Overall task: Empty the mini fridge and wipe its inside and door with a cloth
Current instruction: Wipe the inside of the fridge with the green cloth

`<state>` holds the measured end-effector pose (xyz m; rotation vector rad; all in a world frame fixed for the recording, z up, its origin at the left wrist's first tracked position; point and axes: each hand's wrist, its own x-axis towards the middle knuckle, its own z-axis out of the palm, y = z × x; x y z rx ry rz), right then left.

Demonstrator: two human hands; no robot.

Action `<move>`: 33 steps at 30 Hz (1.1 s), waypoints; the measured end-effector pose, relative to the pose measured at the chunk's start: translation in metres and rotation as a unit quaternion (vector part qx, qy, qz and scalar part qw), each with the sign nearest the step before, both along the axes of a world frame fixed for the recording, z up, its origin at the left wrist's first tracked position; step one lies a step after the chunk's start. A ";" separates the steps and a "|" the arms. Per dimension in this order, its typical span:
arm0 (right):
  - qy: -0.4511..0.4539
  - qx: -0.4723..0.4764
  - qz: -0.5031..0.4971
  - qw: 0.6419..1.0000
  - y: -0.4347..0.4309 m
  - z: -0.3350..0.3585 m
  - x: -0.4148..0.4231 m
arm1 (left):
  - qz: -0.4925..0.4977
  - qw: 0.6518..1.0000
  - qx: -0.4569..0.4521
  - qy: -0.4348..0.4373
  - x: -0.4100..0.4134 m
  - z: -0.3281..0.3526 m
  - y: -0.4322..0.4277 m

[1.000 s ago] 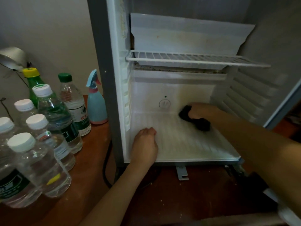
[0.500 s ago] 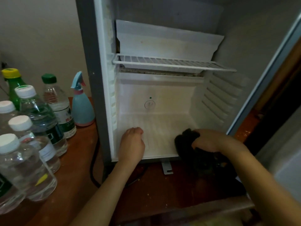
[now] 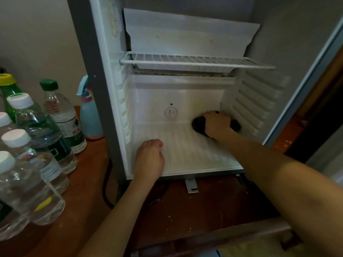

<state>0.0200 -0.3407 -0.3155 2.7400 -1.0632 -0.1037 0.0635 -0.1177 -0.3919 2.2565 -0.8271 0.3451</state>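
Note:
The mini fridge (image 3: 185,156) stands open with nothing on its white ribbed floor or on its wire shelf (image 3: 194,61). My right hand (image 3: 217,124) grips a dark cloth (image 3: 197,124) and presses it into the back right corner of the floor, next to the ribbed right wall. My left hand (image 3: 149,159) rests on the front left of the floor with its fingers curled under, holding nothing. A round dial (image 3: 171,112) sits on the back wall.
Several water bottles (image 3: 39,130) stand on the brown wooden top (image 3: 78,197) left of the fridge, with a green bottle (image 3: 8,88) behind. A blue spray bottle (image 3: 91,115) stands against the fridge's left side. A black cable (image 3: 105,190) hangs down there.
My right hand pulled the cloth from the back of the floor to the front right edge, then pushed it back into the rear right corner. My left hand stayed put.

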 end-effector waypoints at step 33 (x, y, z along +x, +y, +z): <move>-0.362 0.584 0.069 0.723 0.164 -0.015 -0.080 | -0.022 0.953 -0.292 0.082 -0.005 0.009 0.005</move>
